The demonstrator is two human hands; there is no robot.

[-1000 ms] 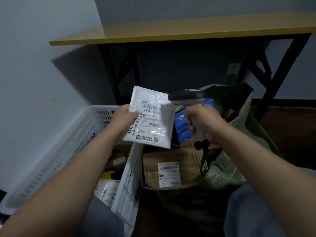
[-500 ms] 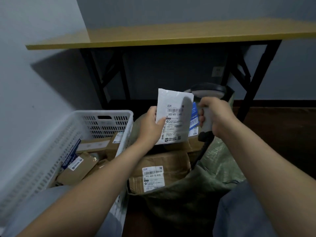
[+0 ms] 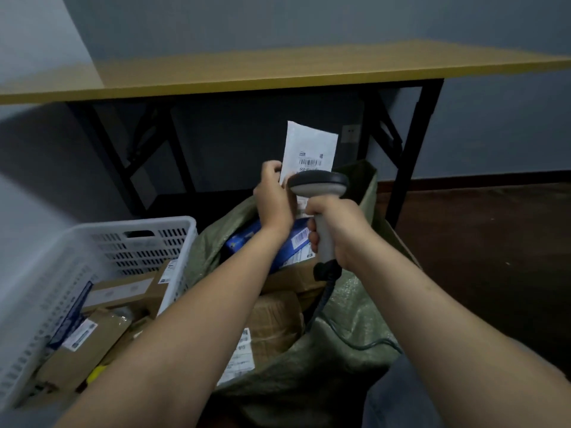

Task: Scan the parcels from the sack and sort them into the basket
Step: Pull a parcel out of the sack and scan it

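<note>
My left hand (image 3: 273,200) grips a white padded envelope (image 3: 310,149) by its lower left edge, holding it upright above the sack with the barcode label facing me. My right hand (image 3: 336,230) grips the handle of a grey barcode scanner (image 3: 318,182); the scanner's dark head sits just in front of the envelope's lower part. Below them the green woven sack (image 3: 340,341) stands open, holding a blue box (image 3: 296,242) and brown cardboard parcels (image 3: 275,322). The white plastic basket (image 3: 102,236) stands to the left with several brown parcels inside.
A yellow-topped table (image 3: 278,69) with black folding legs stands behind the sack against a grey wall. The scanner's dark cable (image 3: 346,338) trails down over the sack's right side. Dark wooden floor (image 3: 482,242) lies to the right. My knees show at the bottom.
The envelope has moved from over the basket to the right and higher, above the sack. The scanner head has come in front of its lower part. The view shifted right.
</note>
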